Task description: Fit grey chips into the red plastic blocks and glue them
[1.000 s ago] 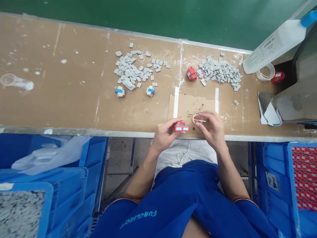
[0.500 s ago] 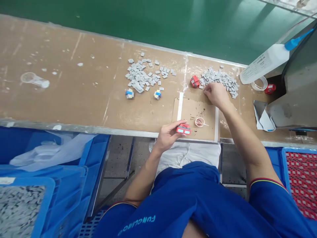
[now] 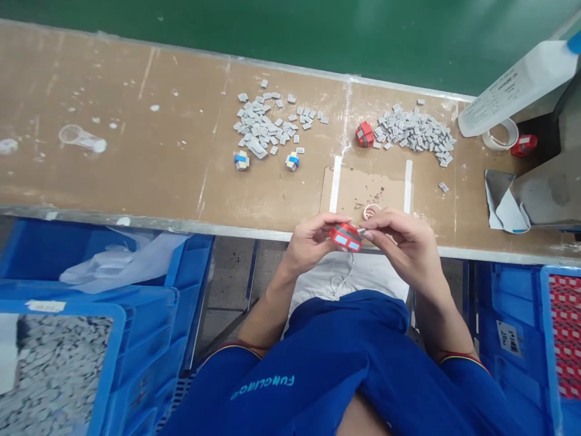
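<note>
Over the table's front edge, my left hand [image 3: 311, 243] is closed on a red toy car [image 3: 346, 237] with a grey band and pale windows. My right hand [image 3: 403, 242] pinches a small grey tile [image 3: 362, 232] at the car's right end; whether it touches the car I cannot tell. Behind my right fingers stands a small cup [image 3: 371, 211], partly hidden, on a taped cardboard sheet [image 3: 349, 181]. A pile of grey tiles [image 3: 415, 129] lies farther back, with another red toy piece [image 3: 364, 134] at its left.
More grey tiles [image 3: 258, 121] lie left of centre, near two small blue-and-yellow pieces [image 3: 241, 160] [image 3: 293, 160]. A white bottle [image 3: 512, 88] leans at the right by a tape roll [image 3: 500, 134]. Blue crates [image 3: 115, 339] flank me below the table.
My right hand has come back from the grey tile pile to the red car, with a tile between its fingers. My left hand still holds the car, now slightly tilted.
</note>
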A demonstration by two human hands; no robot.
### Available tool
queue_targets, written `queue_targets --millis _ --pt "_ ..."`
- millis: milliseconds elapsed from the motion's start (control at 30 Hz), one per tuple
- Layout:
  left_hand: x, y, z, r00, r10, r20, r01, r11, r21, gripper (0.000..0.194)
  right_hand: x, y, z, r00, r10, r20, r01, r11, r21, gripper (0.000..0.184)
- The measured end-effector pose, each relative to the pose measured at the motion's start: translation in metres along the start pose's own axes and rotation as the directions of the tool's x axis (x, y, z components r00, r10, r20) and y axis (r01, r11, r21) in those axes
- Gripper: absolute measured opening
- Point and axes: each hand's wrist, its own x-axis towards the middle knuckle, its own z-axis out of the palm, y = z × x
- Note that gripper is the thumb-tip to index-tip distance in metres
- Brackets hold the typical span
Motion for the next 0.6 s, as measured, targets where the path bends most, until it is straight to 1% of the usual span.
queue_targets --millis 133,200,300,400,500,600 --pt "0.003 0.002 0.0 0.993 0.113 0.026 -0.116 0.987 0.109 0.039 -0.001 0.007 0.003 0.999 0.025 -0.027 -0.025 0.999 -0.02 0.005" --pt "0.004 0.002 0.002 0.991 0.133 0.031 -0.136 0.982 0.134 0.039 -0.002 0.007 0.002 0.999 0.013 -0.033 -0.014 0.999 -0.048 0.007" --pt "0.003 0.0 0.006 0.997 0.081 0.015 -0.082 0.991 0.108 0.041 -0.003 0.006 -0.001 1.0 -0.015 -0.017 0.013 0.994 -0.107 0.01" --pt "0.001 -0.003 0.008 0.999 0.021 -0.026 -0.02 0.998 0.056 0.04 -0.005 0.004 0.0 0.999 -0.032 -0.001 0.032 0.984 -0.174 0.012" --pt "0.0 -0.004 0.007 0.998 0.028 -0.048 -0.024 0.997 0.075 0.035 -0.007 0.003 0.005 0.999 -0.047 -0.017 0.042 0.968 -0.246 0.016" --pt "0.0 0.0 0.003 0.999 0.033 -0.003 -0.033 0.993 0.116 0.034 -0.011 0.002 0.011 0.997 -0.082 -0.014 0.075 0.954 -0.292 0.021"
